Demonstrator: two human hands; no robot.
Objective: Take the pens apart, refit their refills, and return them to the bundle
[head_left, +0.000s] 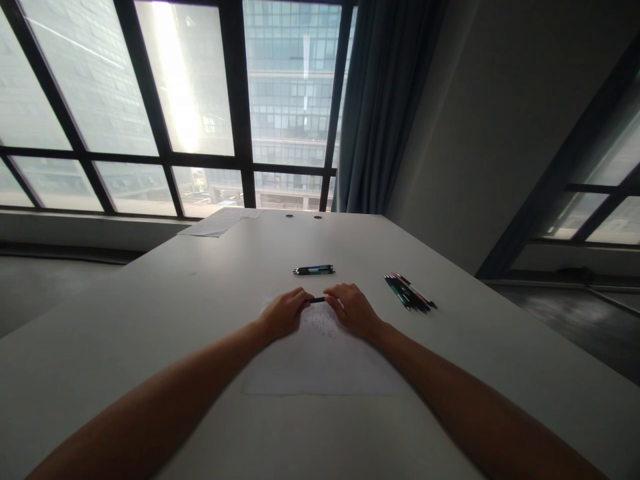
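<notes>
Between my two hands a dark pen (317,300) lies sideways above the far part of a white sheet of paper (320,373). My left hand (286,312) is closed on the pen's left end, and my right hand (354,309) is closed on its right end. The fingers cover both ends. Small marks show on the paper between my wrists. Just beyond my hands is a small group of pens (313,270), lying side by side. To the right of my right hand lies a larger bunch of pens (410,292), mostly dark, with green and reddish ones among them.
The white table (210,293) stretches away toward the windows (290,87). Loose papers (213,223) lie at its far left corner. Two round dark holes or caps (318,217) sit near the far edge. A blue curtain (380,107) hangs behind.
</notes>
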